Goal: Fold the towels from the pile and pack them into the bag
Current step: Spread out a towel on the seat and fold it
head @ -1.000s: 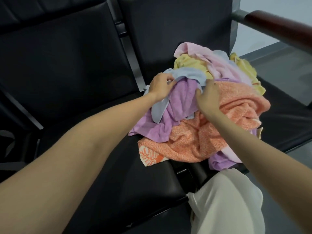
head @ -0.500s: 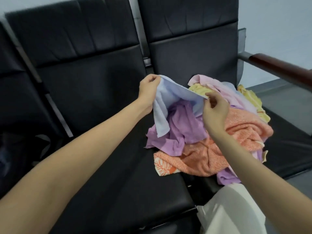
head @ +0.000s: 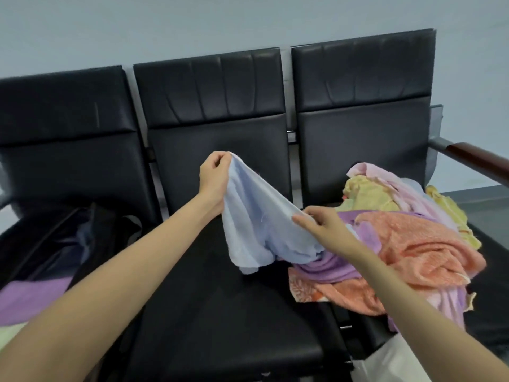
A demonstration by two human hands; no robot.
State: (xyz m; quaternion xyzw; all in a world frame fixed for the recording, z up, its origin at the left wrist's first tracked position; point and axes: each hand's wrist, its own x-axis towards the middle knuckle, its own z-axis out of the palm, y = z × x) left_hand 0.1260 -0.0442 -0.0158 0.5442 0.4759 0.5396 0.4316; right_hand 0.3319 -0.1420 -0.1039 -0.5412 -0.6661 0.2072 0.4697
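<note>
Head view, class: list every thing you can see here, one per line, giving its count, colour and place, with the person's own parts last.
light blue towel: one, pale blue, held up over the middle seat
towel pile: one heap, orange, purple, pink and yellow, on the right seat
bag: one, dark, open on the left seat, purple cloth at its near side
seats: three, black, joined in a row
armrest: one, brown, far right
left hand: fingers pinch the towel's top corner
right hand: fingers pinch its edge

The light blue towel (head: 256, 224) has been lifted clear of the pile (head: 407, 238) and is held stretched toward 9 o'clock, pinched by the left hand (head: 213, 179) and right hand (head: 325, 226).
</note>
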